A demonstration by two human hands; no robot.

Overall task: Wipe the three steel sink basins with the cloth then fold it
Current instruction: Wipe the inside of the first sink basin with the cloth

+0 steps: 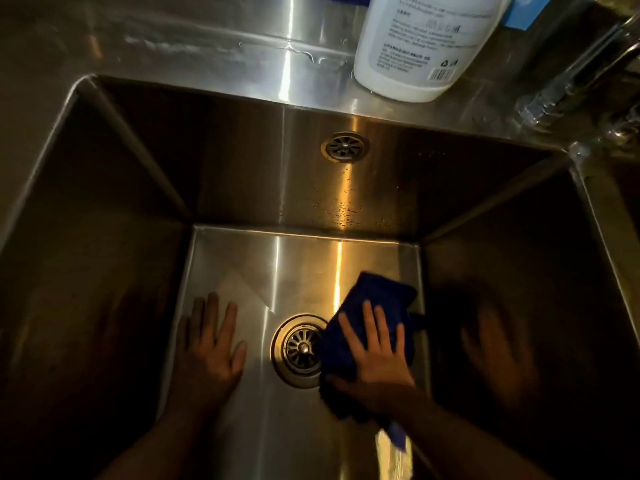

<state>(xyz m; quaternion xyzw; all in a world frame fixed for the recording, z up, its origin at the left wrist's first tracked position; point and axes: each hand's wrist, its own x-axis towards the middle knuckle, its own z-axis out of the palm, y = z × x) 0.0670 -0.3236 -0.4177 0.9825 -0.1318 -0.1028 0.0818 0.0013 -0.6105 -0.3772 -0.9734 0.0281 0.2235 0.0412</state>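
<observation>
Right hand [375,355] (fingers spread) presses flat on blue cloth [377,296] beside drain [300,349]; left hand [211,344] flat, empty.

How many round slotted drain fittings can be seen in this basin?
2: the floor drain, beside the blue cloth under the right hand, and the overflow grille high on the back wall. None seems hidden.

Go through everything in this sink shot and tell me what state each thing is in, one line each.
cloth: crumpled, pressed flat on basin floor, edge over drain rim
right hand: open, palm on cloth
left hand: open, flat on bare floor
drain: strainer in, partly covered
basin: droplets on back wall
white bottle: upright on ledge
</observation>
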